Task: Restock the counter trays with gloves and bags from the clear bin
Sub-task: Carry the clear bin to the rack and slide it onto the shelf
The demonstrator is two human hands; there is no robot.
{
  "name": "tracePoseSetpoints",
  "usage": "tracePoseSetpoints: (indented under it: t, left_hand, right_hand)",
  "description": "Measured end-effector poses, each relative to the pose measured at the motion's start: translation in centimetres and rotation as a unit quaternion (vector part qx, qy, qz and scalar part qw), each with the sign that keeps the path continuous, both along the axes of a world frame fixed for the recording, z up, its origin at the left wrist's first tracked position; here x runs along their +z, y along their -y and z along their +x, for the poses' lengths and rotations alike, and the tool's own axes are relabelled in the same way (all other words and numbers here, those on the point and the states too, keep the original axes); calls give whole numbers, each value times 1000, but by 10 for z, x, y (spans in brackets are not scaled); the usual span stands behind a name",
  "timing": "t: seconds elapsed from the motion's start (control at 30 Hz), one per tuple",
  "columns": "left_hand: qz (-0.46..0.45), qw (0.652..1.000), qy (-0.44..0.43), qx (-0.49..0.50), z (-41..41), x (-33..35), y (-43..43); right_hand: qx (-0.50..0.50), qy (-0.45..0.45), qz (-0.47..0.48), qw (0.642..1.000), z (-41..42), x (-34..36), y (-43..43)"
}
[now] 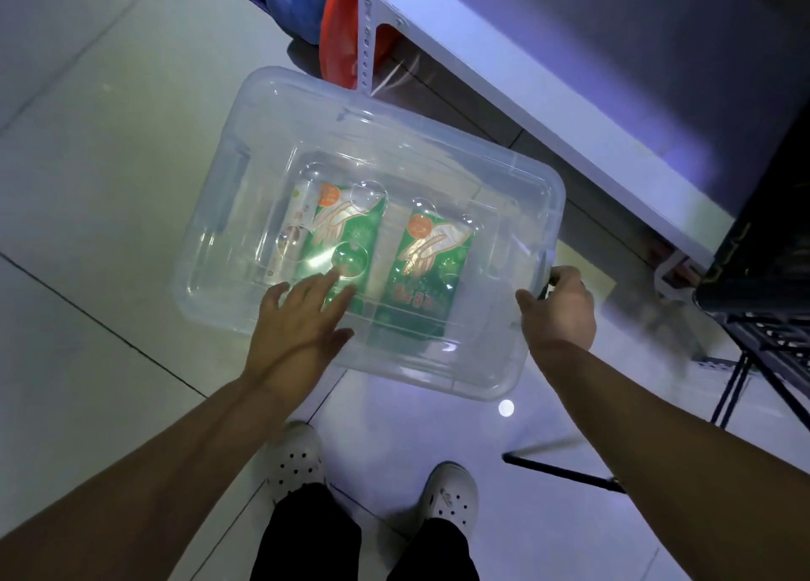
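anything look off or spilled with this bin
Nothing spilled or broken. The clear plastic lidded bin sits askew to the floor tile lines, lid on, green glove packets lying flat inside. The left hand rests flat on the lid; the right hand grips the bin's right end.

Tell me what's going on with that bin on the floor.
A person is standing over the clear bin on the tiled floor, beside a white shelf. The left hand lies flat on the lid, fingers straight, while the right hand curls round what looks like a dark latch at the bin's right end. The lid is still on. Two green glove packs lie side by side inside; nothing is out yet.
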State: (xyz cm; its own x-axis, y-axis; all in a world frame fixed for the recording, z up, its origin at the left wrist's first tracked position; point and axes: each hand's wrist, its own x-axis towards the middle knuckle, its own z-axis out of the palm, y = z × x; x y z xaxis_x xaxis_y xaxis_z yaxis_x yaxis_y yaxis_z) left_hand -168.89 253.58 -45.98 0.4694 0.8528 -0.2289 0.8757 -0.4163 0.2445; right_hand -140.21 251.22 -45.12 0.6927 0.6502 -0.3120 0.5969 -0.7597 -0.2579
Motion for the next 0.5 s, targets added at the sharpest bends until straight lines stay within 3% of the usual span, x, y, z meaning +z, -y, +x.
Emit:
tracePoseSetpoints:
  t: [0.07,0.23,0.4,0.5]
  left_hand:
    - [8,995,3,104,-14,5,-19]
    - [-29,940,-8,340,-65,2,-82]
    - [-221,854,155,444,-99,-17,-129]
    - [-283,797,248,473,-107,-23,-138]
  right_hand:
    - [127,58,59,989,-13,6,-8]
    - [400,27,67,914,-65,9,-53]
    - [436,44,26,898,-97,-3,-84]
    - [443,67,25,894,-98,-8,-84]
